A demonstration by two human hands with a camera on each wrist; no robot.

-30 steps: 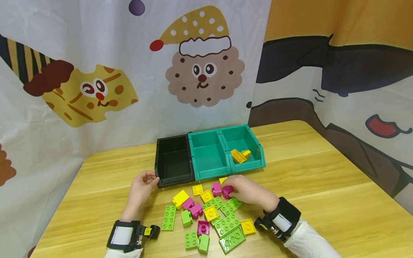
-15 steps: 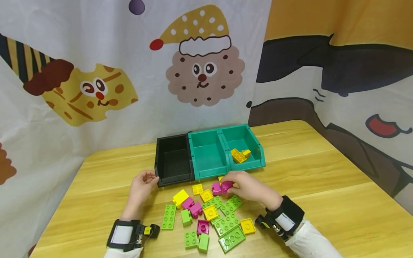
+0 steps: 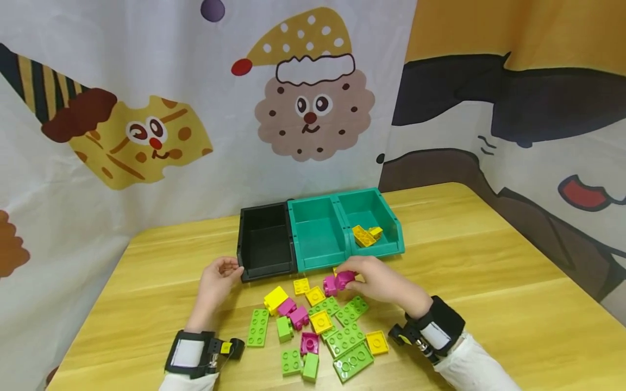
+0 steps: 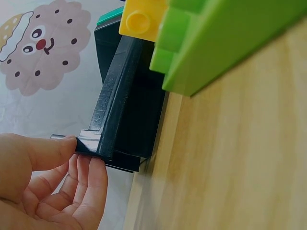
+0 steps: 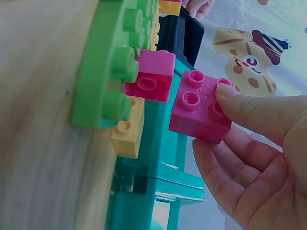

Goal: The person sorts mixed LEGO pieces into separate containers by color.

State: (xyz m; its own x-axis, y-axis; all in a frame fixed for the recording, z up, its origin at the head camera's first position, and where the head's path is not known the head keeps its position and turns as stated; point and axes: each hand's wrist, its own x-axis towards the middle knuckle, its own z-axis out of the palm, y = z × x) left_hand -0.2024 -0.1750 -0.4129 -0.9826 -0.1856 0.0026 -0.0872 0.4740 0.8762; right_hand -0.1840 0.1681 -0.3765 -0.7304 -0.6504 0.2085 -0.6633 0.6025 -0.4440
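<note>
My right hand (image 3: 374,277) pinches a pink building block (image 5: 201,105) between thumb and fingers, studs showing in the right wrist view. Right beside it on the table is another pink block (image 3: 330,285), with a yellow block (image 5: 129,128) partly hidden near my fingers. With thumb above and fingers below, my left hand (image 3: 218,285) pinches the front corner of the black bin (image 4: 112,105). Attached in a row to its right are two teal bins, the middle bin (image 3: 320,259) and the right bin (image 3: 391,217), which has yellow blocks (image 3: 365,235) in it.
Green, yellow and pink blocks lie scattered in front of the bins, among them a green block (image 3: 257,328), a yellow block (image 3: 377,342) and a pink block (image 3: 309,343). A printed curtain (image 3: 195,179) hangs behind the wooden table (image 3: 489,260).
My right hand has lifted the pink block slightly and turned it, staying near the other pink block. My left hand keeps its place on the black bin. The head view has shifted slightly.
</note>
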